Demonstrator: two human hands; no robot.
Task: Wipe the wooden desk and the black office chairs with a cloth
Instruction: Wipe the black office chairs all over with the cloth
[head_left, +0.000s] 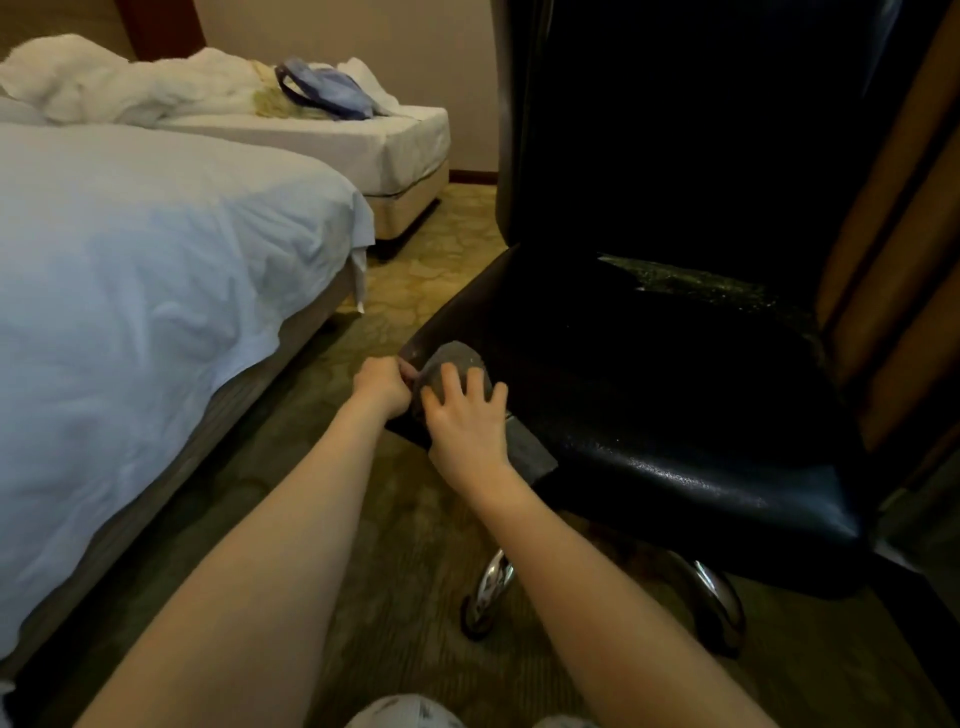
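A black leather office chair (675, 395) stands at the right, its tall backrest rising to the top of the view. The seat is worn at the back. A grey cloth (454, 361) lies over the seat's front left corner. My right hand (467, 421) presses on the cloth with fingers spread and fairly straight. My left hand (382, 384) grips the seat's left edge beside the cloth, fingers curled round the rim. The wooden desk is not in view.
A bed with white sheets (130, 291) fills the left, close to the chair. A second bed (363, 140) behind it carries crumpled linen and a blue bag (332, 93). Patterned carpet (415, 270) runs between. The chair's chrome legs and castors (483, 608) stand below the seat. Brown curtains (904, 234) hang at the right.
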